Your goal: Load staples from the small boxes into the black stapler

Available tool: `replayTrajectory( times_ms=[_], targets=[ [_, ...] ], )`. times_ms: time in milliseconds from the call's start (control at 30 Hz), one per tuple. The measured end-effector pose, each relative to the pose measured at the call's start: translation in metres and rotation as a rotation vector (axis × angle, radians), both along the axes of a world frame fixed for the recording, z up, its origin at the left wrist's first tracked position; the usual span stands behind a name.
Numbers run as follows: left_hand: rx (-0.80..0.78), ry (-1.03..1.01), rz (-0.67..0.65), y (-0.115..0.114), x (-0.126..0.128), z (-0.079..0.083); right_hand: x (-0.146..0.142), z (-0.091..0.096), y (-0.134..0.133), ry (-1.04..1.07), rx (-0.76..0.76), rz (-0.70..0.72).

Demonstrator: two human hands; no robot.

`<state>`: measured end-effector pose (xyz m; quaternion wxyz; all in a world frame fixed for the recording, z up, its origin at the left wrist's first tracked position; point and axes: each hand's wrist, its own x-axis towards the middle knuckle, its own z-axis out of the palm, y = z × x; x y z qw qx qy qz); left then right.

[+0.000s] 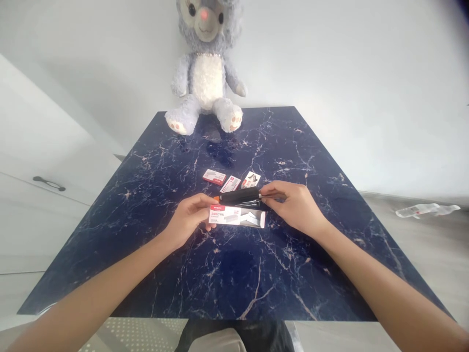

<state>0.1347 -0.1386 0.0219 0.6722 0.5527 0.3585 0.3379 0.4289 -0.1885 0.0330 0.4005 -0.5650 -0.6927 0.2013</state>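
My left hand (pixel 194 217) is closed at the left end of an opened white-and-red staple box (pixel 224 215), its index finger by the orange tip of a black stapler (pixel 240 196). Whether those fingers also grip the stapler, I cannot tell. Silvery staple strips (pixel 249 218) show in the box's open right part. Just behind the box, the stapler lies crosswise with a metal strip along its lower side. My right hand (pixel 293 203) pinches the metal part at the stapler's right end between thumb and fingers.
Beyond the stapler lie three small boxes: a red-and-white one (pixel 214 176), a white one (pixel 230 184) and one with a clip picture (pixel 251 179). A grey plush toy (pixel 207 73) sits at the far edge of the dark marbled table (pixel 220 274). A clear bottle (pixel 421 210) lies on the floor.
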Motion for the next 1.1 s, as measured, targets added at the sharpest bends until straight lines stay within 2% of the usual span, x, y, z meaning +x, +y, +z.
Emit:
replayTrajectory(
  times_ms=[167,400,533,700,833,967,1100],
  targets=[
    [0.006,0.022,0.002,0.0,0.0,-0.001,0.002,0.002,-0.001,-0.029,-0.029,-0.018],
    [0.013,0.019,-0.004,0.0,0.0,0.0,0.009,0.002,0.003,-0.221,0.07,-0.048],
    [0.006,0.027,-0.006,0.0,0.0,0.002,0.016,0.001,0.008,-0.284,-0.046,0.042],
    [0.004,0.004,-0.014,0.0,0.0,0.001,0.016,-0.007,0.012,-0.273,-0.1,0.031],
    [0.014,-0.006,-0.017,0.0,0.0,-0.001,0.01,-0.011,0.012,-0.171,-0.1,-0.034],
    [0.018,-0.012,-0.029,0.001,-0.001,-0.002,0.008,-0.006,0.009,-0.069,-0.098,-0.083],
    [0.001,-0.021,-0.026,0.001,0.0,0.0,0.01,0.002,0.007,-0.155,-0.105,-0.02]
  ],
)
